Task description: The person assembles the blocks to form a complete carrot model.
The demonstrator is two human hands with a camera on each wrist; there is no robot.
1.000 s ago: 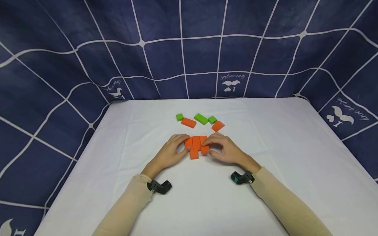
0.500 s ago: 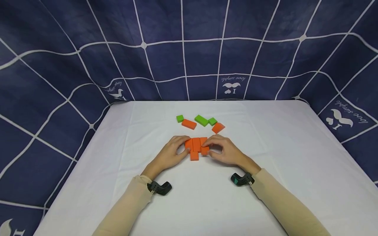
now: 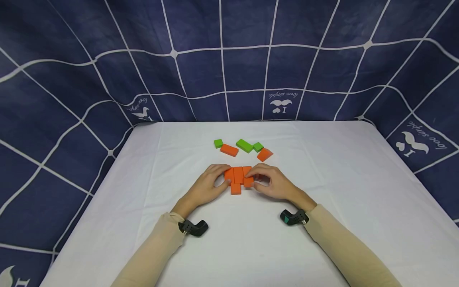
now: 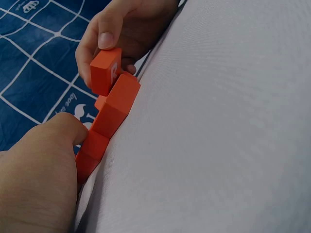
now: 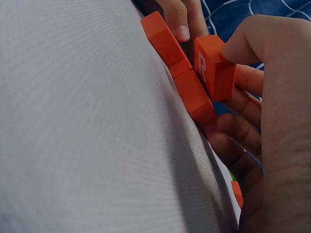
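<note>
A white cloth (image 3: 337, 167) covers the worktop (image 3: 236, 251), with faint creases running across it toward the far edge and the two back corners softly rounded. Behind the worktop and along both sides hangs navy fabric (image 3: 244, 65), enclosing it like three walls. White lines (image 3: 197, 49) cross the fabric in a large, wavy grid, and small pale diamonds (image 3: 173, 53) mark some of the crossings. Moustache prints (image 3: 281, 103) with hearts and upside-down "love simple" lettering sit low on the back and both sides. The light is soft and fairly even; the wrist views show the white cloth greyer and dimmer.
</note>
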